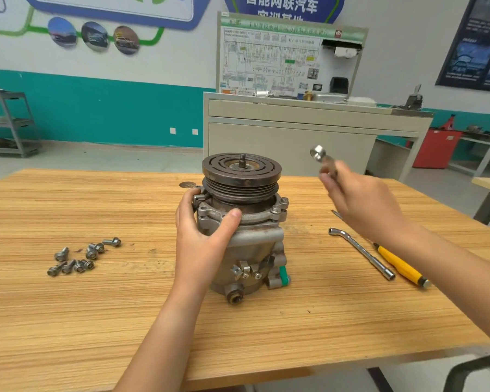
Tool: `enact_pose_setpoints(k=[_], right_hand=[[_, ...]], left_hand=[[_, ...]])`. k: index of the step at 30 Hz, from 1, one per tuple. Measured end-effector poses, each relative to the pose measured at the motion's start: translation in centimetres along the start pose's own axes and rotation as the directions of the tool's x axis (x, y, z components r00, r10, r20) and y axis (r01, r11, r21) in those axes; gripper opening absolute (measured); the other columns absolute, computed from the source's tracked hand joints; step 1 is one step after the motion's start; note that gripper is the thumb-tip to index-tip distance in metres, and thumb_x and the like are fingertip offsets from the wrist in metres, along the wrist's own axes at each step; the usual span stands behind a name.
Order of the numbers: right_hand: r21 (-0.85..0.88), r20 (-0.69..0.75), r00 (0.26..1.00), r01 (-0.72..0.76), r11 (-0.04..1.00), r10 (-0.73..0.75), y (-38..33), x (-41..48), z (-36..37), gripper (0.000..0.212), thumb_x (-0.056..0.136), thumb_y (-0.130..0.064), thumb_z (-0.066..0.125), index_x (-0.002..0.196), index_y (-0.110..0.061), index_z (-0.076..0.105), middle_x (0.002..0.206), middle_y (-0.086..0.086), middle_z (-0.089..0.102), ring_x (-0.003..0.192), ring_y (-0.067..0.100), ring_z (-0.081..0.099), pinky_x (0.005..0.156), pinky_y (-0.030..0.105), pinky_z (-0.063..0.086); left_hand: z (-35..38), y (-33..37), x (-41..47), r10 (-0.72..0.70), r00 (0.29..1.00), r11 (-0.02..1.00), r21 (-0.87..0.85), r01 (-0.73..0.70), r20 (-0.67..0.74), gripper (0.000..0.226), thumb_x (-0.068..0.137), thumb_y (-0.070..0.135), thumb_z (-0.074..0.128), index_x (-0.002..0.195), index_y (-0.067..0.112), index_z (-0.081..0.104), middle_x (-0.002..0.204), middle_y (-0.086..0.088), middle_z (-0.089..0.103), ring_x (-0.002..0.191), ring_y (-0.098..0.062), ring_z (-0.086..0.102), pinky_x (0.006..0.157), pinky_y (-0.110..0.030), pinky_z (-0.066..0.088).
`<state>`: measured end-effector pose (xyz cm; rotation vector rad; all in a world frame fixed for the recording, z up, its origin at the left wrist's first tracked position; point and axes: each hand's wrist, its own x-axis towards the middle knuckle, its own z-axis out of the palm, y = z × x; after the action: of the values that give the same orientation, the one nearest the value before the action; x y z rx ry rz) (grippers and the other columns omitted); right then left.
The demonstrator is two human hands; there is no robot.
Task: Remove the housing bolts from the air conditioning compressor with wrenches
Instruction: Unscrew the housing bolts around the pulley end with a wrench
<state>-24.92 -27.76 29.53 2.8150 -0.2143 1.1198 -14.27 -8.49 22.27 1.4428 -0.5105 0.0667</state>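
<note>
Head view: the compressor (242,230) stands upright at the middle of the table (96,321), pulley on top, its shaft pointing straight up. The left grip (201,236) is wrapped round the housing from the 9 o'clock side, with the thumb laid across the front of the flange.

The right grip (362,202) hangs in the air at the compressor's 3 o'clock, clenched on the shank of a wrench (318,152). The wrench's ring end points up toward 11 o'clock.

Two flange bolts (277,209) are seated on the compressor's 3 o'clock edge with their axes upright. They lie at about 7 o'clock from the ring end, lower and to its left, and the right grip is the nearer one. The ring would probably have to tip down onto a bolt head.

Removed bolts (79,257) are heaped at the compressor's 9 o'clock. An L-shaped socket wrench (361,251) lies on the table below the right grip.
</note>
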Motion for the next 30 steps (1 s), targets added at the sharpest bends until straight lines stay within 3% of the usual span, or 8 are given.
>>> enact_pose_setpoints(k=[2,3,6,9,16,21,25,30], right_hand=[[-0.025,-0.056,0.995,0.086,0.996,-0.087,-0.7,-1.1,-2.0,0.037,0.096,-0.03,0.037,0.112,-0.003,0.056,0.052,-0.001,0.046,0.042,0.031,0.051,0.043,0.026,0.032],[-0.051,0.002,0.995,0.097,0.994,-0.097,-1.2,-1.7,-2.8,0.043,0.095,-0.033,0.032,0.122,-0.009,0.053,0.054,0.0,0.051,0.044,0.031,0.052,0.044,0.027,0.033],[-0.215,0.257,0.966,0.035,0.976,0.022,-2.2,-2.9,-3.7,0.047,0.094,-0.038,0.018,0.141,-0.041,0.012,0.074,-0.003,0.062,0.063,0.025,0.054,0.047,0.028,0.031],[-0.359,0.329,0.943,0.083,0.93,0.043,-3.5,-3.1,-3.6,0.058,0.098,-0.026,0.029,0.135,-0.042,-0.013,0.074,-0.008,0.056,0.06,0.019,0.044,0.043,0.027,0.024],[-0.558,0.438,0.887,0.142,0.818,0.145,-7.1,-1.8,-5.4,0.065,0.087,-0.003,0.037,0.143,-0.02,0.011,0.056,-0.003,0.028,0.045,0.015,0.023,0.038,0.026,0.018],[-0.555,0.52,0.844,0.217,0.803,0.131,-8.6,-1.9,-5.2,0.065,0.085,-0.001,0.037,0.143,-0.004,0.008,0.063,-0.002,0.039,0.046,0.017,0.023,0.038,0.025,0.017],[-0.532,0.531,0.839,0.221,0.817,0.118,-7.1,-3.0,-4.9,0.042,0.092,-0.02,0.03,0.131,-0.011,0.017,0.058,-0.002,0.029,0.053,0.023,0.034,0.041,0.026,0.016],[-0.501,0.579,0.815,0.324,0.803,0.032,-4.2,-0.9,-5.0,0.041,0.09,-0.006,0.034,0.127,-0.015,0.021,0.058,-0.005,0.032,0.047,0.014,0.028,0.041,0.027,0.021]], left_hand=[[0.0,0.0,0.0,0.004,1.0,1.0,-0.002,-0.004,-0.004,0.075,0.066,0.05,0.065,0.135,0.031,0.04,0.135,0.005,0.047,0.126,-0.015,0.045,0.106,-0.044,0.039],[0.1,0.0,0.0,0.003,1.0,1.0,-0.002,-0.003,-0.005,0.075,0.066,0.05,0.065,0.135,0.031,0.04,0.135,0.005,0.047,0.126,-0.015,0.045,0.106,-0.044,0.039],[0.1,-0.1,0.0,0.006,1.0,1.0,-0.008,-0.006,-0.007,0.075,0.066,0.05,0.065,0.134,0.032,0.04,0.135,0.005,0.047,0.125,-0.015,0.046,0.106,-0.044,0.04],[0.1,-0.1,0.0,0.007,1.0,1.0,-0.012,-0.007,-0.004,0.075,0.066,0.05,0.064,0.135,0.031,0.039,0.136,0.005,0.047,0.126,-0.015,0.045,0.106,-0.044,0.04],[0.2,-0.1,0.2,0.019,1.0,1.0,-0.005,-0.019,-0.009,0.076,0.066,0.05,0.064,0.135,0.028,0.04,0.136,0.004,0.047,0.126,-0.015,0.045,0.106,-0.044,0.04],[0.2,-0.2,0.1,0.023,0.999,1.0,-0.015,-0.023,-0.022,0.073,0.066,0.049,0.065,0.133,0.03,0.042,0.135,0.004,0.048,0.125,-0.015,0.046,0.106,-0.045,0.04],[0.3,-0.2,0.0,0.027,0.999,0.999,-0.016,-0.028,-0.029,0.064,0.077,0.039,0.073,0.132,0.03,0.041,0.141,0.004,0.041,0.13,-0.014,0.04,0.109,-0.043,0.036],[1.2,-0.4,-0.6,0.027,0.994,0.998,-0.06,-0.034,-0.102,0.06,0.081,0.033,0.066,0.131,0.042,0.034,0.152,0.009,0.021,0.139,-0.006,0.022,0.107,-0.026,0.025]])
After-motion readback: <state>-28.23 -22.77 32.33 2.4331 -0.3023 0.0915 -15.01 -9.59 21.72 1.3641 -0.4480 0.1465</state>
